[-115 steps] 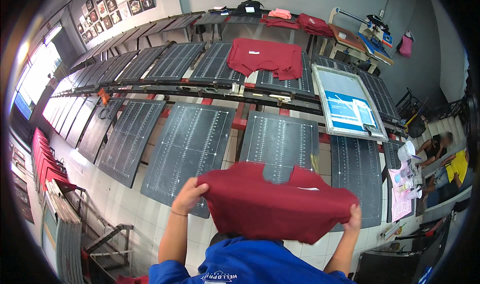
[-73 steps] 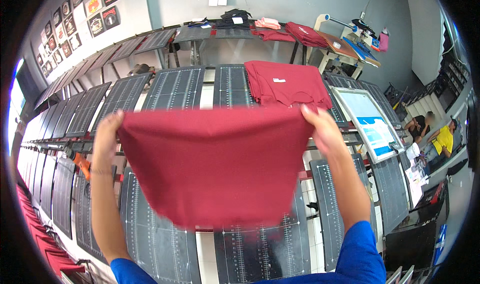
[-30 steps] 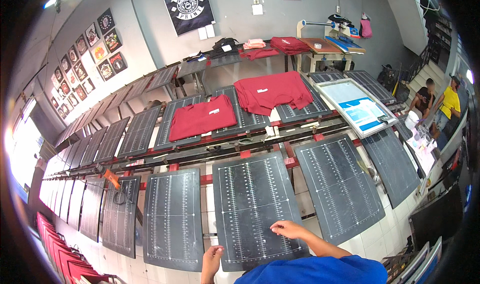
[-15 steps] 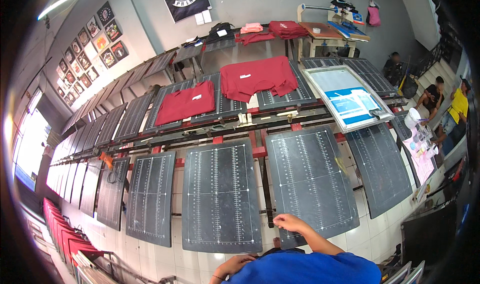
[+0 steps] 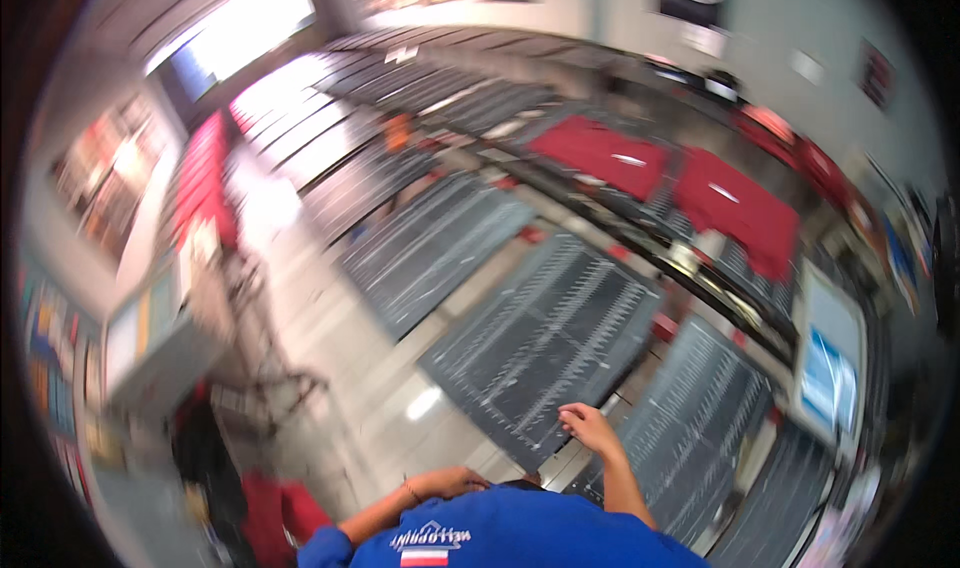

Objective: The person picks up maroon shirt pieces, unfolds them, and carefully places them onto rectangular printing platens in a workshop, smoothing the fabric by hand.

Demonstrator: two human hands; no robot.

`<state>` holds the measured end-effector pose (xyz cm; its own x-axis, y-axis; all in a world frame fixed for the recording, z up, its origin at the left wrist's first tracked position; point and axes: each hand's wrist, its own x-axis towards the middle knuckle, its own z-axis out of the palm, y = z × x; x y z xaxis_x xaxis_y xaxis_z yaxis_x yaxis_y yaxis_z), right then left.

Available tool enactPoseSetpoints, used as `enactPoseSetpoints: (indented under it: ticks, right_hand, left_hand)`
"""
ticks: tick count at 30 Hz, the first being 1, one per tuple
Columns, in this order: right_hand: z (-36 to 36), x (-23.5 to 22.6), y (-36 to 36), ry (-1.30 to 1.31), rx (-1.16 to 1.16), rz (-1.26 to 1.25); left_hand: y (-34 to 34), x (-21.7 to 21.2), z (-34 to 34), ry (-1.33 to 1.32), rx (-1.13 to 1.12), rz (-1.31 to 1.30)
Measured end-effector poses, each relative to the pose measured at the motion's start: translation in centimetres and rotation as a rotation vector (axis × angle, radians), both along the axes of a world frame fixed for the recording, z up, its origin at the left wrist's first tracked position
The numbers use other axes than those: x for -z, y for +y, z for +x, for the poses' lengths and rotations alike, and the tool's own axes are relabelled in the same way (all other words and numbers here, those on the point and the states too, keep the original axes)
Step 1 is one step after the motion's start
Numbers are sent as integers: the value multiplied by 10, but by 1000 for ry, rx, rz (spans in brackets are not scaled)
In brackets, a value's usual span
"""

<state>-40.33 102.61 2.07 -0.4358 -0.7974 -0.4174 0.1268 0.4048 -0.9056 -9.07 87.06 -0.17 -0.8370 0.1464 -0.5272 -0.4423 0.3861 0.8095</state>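
My left hand [image 5: 450, 482] lies against the front of my blue shirt [image 5: 500, 533], fingers stretched out and fingertips partly hidden. My right hand [image 5: 588, 426] is raised over the near corner of a dark printing board [image 5: 545, 338] with white ruled lines. Its fingers are loosely bent, and I see nothing in them. Whether it touches the board I cannot tell. Another ruled board [image 5: 695, 418] lies just to the right of that hand. Farther back, two folded dark red garments, one [image 5: 600, 156] left of the other [image 5: 735, 208], lie on boards across a dark rail.
A framed printing screen [image 5: 830, 353] with a blue area rests at the right. Rows of boards [image 5: 430, 243] run toward a bright doorway at the far left. Tiled floor [image 5: 345, 398], a row of red items [image 5: 205, 183] and a cabinet [image 5: 160, 338] are on the left.
My view has swung left and tilted, blurring the picture. The boards and garments now sit farther right, and the left side of the room has come in. Both hands keep much the same pose.
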Motion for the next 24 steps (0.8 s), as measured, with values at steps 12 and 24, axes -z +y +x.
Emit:
enactPoseSetpoints:
  ticks: [12, 24]
  right_hand:
    - [146, 3, -179, 42, -719, 142]
    - [406, -39, -348, 398, -1307, 120]
  left_hand:
    - [4, 45, 202, 300, -1540, -57]
    - [28, 136, 603, 636, -3315, 592]
